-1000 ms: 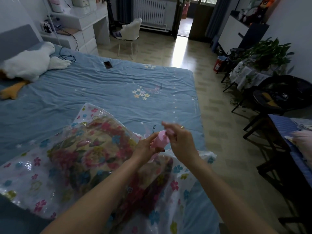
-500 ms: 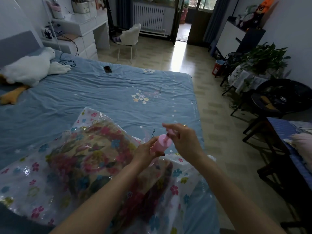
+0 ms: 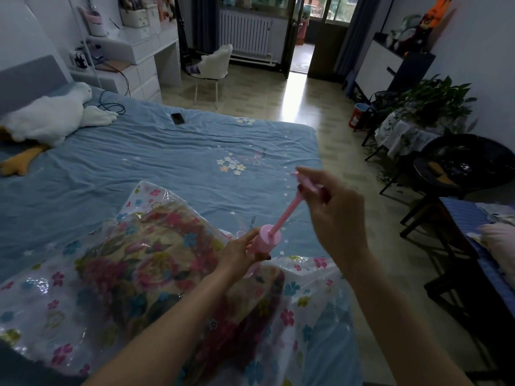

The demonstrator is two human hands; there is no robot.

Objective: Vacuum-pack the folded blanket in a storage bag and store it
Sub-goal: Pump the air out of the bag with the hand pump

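A clear storage bag [image 3: 309,310] printed with small flowers lies on the blue bed near me, with the folded floral blanket [image 3: 145,274] inside it. A pink hand pump [image 3: 264,242] stands on the bag's top. My left hand [image 3: 237,256] grips the pump's barrel. My right hand [image 3: 331,207] pinches the pump's handle, and the thin pink rod [image 3: 287,213] is drawn out between barrel and handle. Where the pump's base meets the bag is hidden behind my left hand.
The blue bed [image 3: 167,162] holds a white goose plush [image 3: 47,115], a black cable [image 3: 114,105] and a phone [image 3: 177,118]. To the right are floor, a plant table [image 3: 412,129], a black chair [image 3: 457,165] and a dark bench [image 3: 479,227]. A white chair [image 3: 213,62] and desk stand beyond.
My right hand has pulled the pump's handle up and to the right, drawing the rod out of the barrel. My left hand stays on the barrel.
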